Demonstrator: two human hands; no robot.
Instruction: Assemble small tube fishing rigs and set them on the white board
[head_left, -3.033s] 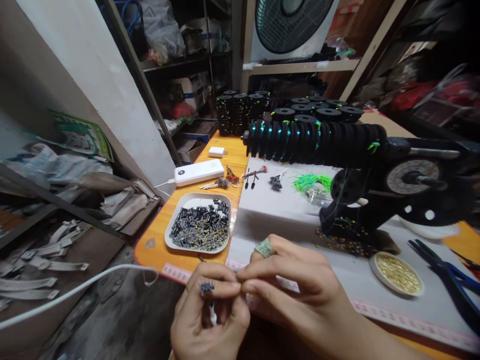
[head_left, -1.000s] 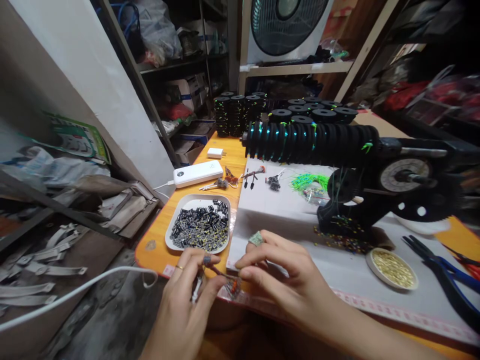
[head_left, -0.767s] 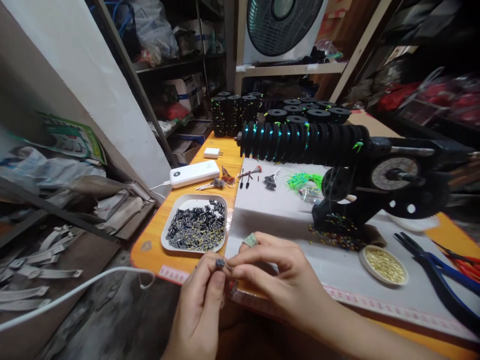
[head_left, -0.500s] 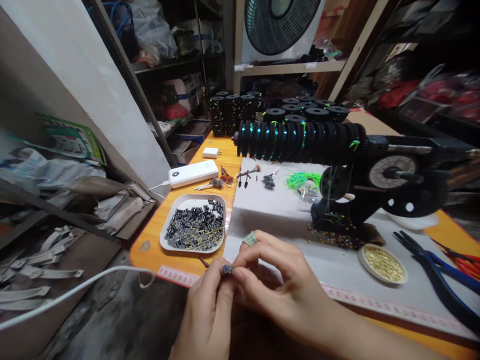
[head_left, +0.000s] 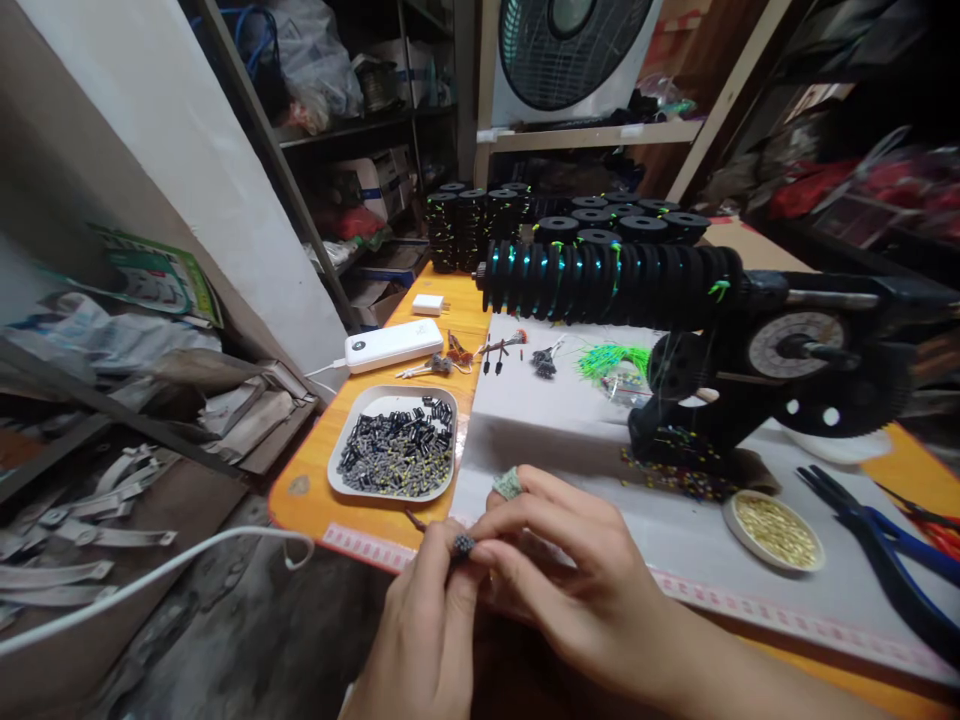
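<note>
Low in the head view, my two hands meet in front of the table edge. My left hand point(head_left: 427, 610) is closed around a small bundle with dark grey, bead-like tips point(head_left: 463, 545); the rest of it is hidden by the fingers. A thin brown end point(head_left: 414, 519) shows just beyond that hand. My right hand point(head_left: 577, 560) has thumb and index finger pinched against the bundle's right side, and what lies between them is too small to make out. Pale green wrapping point(head_left: 507, 485) covers one right fingertip. Left of the hands sits a white tray point(head_left: 334, 478) of small black and grey pieces.
A black machine with a long ridged roller point(head_left: 607, 280) stands at the right. Nearby are a dish of gold bits point(head_left: 776, 530), blue-handled pliers point(head_left: 862, 530), a green strand bundle point(head_left: 611, 360), a white power bank point(head_left: 394, 345) and black spools point(head_left: 559, 230). A white cable point(head_left: 187, 545) hangs at left.
The whole scene has shifted slightly to the right in view. My hands stay together at the dark-tipped bundle, with only slight finger movement.
</note>
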